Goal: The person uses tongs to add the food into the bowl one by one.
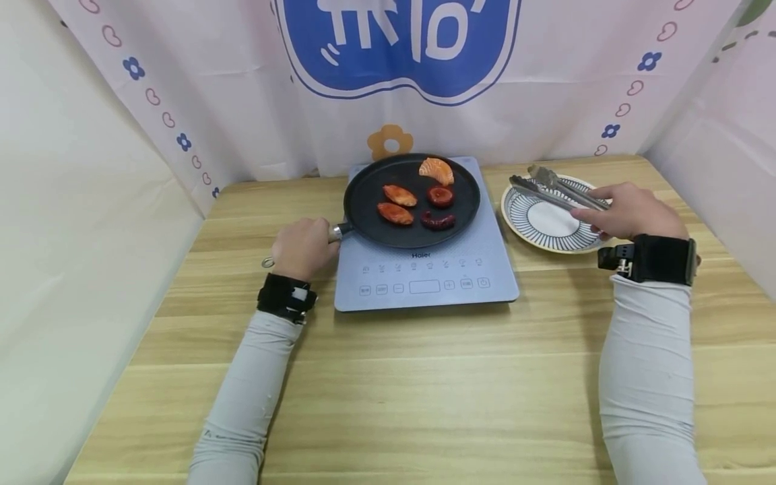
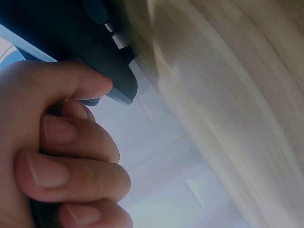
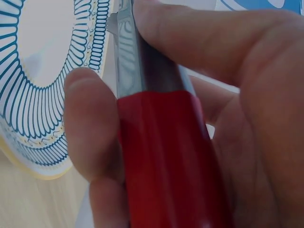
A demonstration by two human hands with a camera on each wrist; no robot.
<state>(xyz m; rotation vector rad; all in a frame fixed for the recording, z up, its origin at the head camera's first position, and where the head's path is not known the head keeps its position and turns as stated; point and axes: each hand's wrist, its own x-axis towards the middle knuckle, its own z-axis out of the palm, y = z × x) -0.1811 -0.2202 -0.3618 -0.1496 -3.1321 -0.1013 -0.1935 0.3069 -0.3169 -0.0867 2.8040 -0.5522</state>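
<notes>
My left hand (image 1: 305,248) grips the handle (image 1: 337,232) of a black frying pan (image 1: 370,195), its fingers curled round it in the left wrist view. The pan rests on an induction cooktop (image 1: 424,300). In it lie two glazed wing-like pieces (image 1: 400,195), a round reddish slice (image 1: 440,197), a dark red curved piece (image 1: 438,221) and an orange striped piece (image 1: 436,171). My right hand (image 1: 636,212) holds metal tongs (image 1: 560,192) over a patterned plate (image 1: 521,219). The tongs' red grip (image 3: 166,156) shows in the right wrist view, between thumb and fingers; their tips point left, apart, with no food between them.
A wooden table (image 1: 436,397) carries everything. Behind it hangs a printed cloth (image 1: 230,94) with a blue emblem, close to the pan's far rim. The plate stands just right of the cooktop, and a pale wall (image 1: 73,222) rises at the left.
</notes>
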